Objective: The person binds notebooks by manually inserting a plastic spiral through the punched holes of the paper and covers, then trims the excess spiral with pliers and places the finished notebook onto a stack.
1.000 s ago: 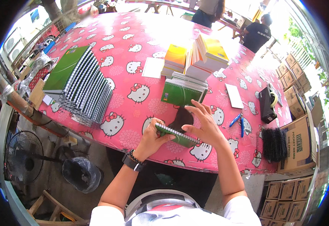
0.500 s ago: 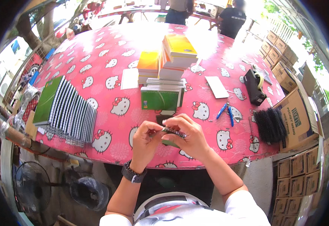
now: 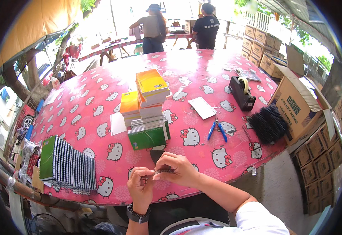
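Note:
Fingers of both hands meet just above the near part of the table, pinching a dark spiral binding coil [image 3: 165,170]. My left hand [image 3: 140,186] grips its left end. My right hand [image 3: 179,169] closes over it from the right; what the coil is fixed to is hidden by the fingers. Beyond the knuckles, a dark flat piece [image 3: 155,155] shows, and I cannot tell whether it joins the coil. A stack of green spiral notebooks [image 3: 146,138] stands just past the hands, with yellow-covered notebooks [image 3: 152,81] piled behind.
To the left, many green notebooks [image 3: 67,164] lean in a row. Right of the hands are blue-handled pliers [image 3: 217,130], a white pad [image 3: 202,107], a black tape dispenser [image 3: 241,94], a heap of black coils [image 3: 268,124] and an open carton [image 3: 298,105]. Two people stand beyond the table.
My view has tilted up and shifted, so the table's things sit lower and further left. Both hands stay together on the coil; the green piece seen beneath them is out of sight.

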Motion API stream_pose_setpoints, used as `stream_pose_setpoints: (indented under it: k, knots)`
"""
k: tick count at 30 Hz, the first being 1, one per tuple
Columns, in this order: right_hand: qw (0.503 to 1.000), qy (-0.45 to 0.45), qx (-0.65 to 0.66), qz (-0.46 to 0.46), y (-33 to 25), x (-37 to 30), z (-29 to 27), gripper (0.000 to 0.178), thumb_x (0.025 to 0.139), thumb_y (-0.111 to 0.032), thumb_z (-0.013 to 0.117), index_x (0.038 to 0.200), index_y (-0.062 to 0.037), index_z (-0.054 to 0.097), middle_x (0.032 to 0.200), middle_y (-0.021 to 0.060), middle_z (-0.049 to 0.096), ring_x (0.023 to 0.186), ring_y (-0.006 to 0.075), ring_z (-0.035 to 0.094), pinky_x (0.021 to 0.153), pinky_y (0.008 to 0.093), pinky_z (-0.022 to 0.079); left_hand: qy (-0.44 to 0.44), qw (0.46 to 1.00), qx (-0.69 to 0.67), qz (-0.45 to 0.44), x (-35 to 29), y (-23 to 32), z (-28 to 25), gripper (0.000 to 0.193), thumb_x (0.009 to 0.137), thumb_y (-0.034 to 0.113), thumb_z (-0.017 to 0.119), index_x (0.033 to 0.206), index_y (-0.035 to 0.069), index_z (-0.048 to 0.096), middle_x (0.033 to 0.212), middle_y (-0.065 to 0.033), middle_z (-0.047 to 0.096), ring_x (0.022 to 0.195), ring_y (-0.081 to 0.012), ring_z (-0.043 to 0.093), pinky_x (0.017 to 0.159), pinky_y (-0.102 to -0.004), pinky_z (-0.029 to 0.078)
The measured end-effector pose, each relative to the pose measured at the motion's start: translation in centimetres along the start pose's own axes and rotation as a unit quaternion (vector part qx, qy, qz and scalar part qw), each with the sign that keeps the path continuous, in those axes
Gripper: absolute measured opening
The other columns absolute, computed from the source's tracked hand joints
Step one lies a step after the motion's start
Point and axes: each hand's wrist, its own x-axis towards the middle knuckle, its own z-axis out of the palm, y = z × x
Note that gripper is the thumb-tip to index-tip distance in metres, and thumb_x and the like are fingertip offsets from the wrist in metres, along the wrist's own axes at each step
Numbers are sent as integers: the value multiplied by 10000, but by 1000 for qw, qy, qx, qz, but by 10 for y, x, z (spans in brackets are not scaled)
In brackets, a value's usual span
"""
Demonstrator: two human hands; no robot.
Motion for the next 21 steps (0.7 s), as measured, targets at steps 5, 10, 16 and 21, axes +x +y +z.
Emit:
stream_pose_setpoints:
  k: [5, 10, 16, 21]
  knots:
    - [994, 20, -61, -92, 0, 0, 0, 176, 787, -122, 708, 878, -32, 587, 791, 88, 577, 751, 273, 580, 636, 356, 482, 25, 1000, -6, -3, -1, 11, 3, 175, 772, 10, 721, 852, 31, 567, 852, -33, 568, 687, -68, 514, 567, -195, 443]
    - [991, 17, -59, -120, 0, 6, 9, 154, 788, -51, 665, 917, -24, 584, 826, 100, 588, 776, 295, 578, 659, 376, 487, 63, 989, -119, -53, -1, 8, 4, 195, 785, -1, 718, 889, 31, 556, 840, -21, 569, 678, -56, 506, 550, -185, 429]
    - [994, -35, -39, -100, -11, 26, 24, 171, 772, -24, 668, 929, -26, 600, 845, 110, 590, 819, 296, 584, 687, 375, 489, 72, 995, -50, -42, 1, 13, -27, 306, 774, 65, 748, 994, 34, 538, 839, -39, 596, 749, -101, 573, 658, -230, 481]
    - [996, 54, 62, -40, -26, 47, 32, 213, 854, -6, 623, 1065, -33, 606, 871, 10, 592, 771, 60, 546, 679, 217, 461, 40, 999, -18, -21, -18, -11, -40, 603, 825, 130, 714, 1297, 55, 347, 892, -50, 595, 788, -144, 592, 714, -260, 492]
